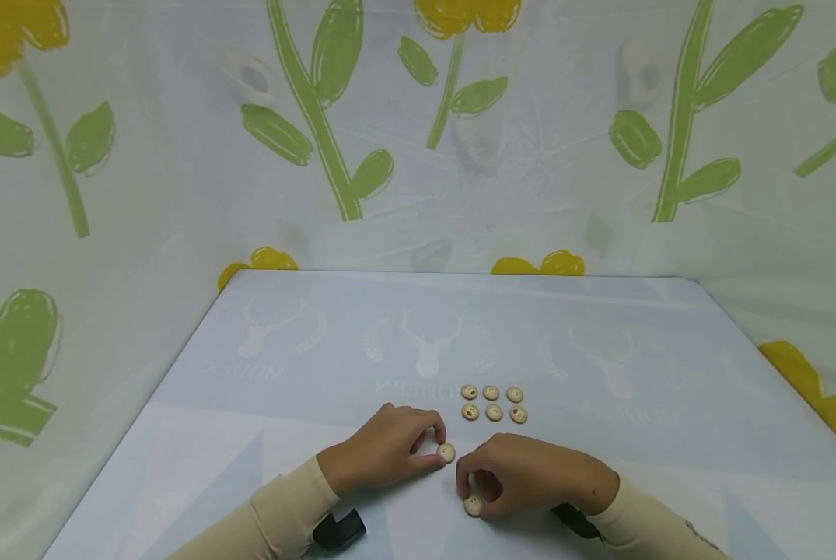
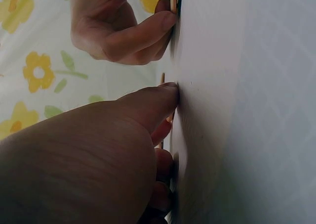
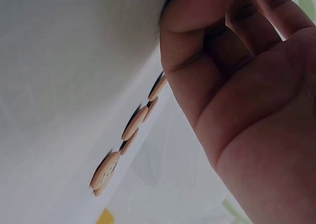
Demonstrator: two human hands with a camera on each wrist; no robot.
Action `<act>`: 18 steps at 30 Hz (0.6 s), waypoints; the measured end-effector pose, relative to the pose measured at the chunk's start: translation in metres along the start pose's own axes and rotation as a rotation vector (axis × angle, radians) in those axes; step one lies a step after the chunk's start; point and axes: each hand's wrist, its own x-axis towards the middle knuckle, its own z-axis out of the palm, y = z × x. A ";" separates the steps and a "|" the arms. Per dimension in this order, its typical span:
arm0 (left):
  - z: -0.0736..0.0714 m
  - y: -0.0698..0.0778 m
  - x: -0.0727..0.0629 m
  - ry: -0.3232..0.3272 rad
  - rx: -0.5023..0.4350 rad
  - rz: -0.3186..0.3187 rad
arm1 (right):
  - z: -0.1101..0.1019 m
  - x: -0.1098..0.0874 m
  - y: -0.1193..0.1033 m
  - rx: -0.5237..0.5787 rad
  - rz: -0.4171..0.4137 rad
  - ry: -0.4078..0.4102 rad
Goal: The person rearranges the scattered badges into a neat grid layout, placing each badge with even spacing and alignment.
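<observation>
My left hand (image 1: 388,449) pinches a small round wooden disc (image 1: 446,452) by its edge between thumb and index finger, at table level. Nearer the front, my right hand (image 1: 529,476) has thumb and curled index finger on another wooden disc (image 1: 473,505), which has small dark marks on its face. In the left wrist view the right hand (image 2: 126,28) holds its disc (image 2: 173,0) edge-on to that camera. The right wrist view shows the palm of the right hand (image 3: 247,90); its disc is hidden there.
Beyond the hands, several similar discs (image 1: 494,412) lie flat in two rows, some with dark spots. They appear edge-on in the right wrist view, one disc (image 3: 105,170) nearest. A pale table (image 1: 306,350) with faint deer prints carries everything. A flowered curtain (image 1: 543,155) hangs behind it.
</observation>
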 end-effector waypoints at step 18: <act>0.000 0.001 0.000 -0.002 -0.004 -0.003 | -0.002 -0.001 0.002 0.028 0.004 0.001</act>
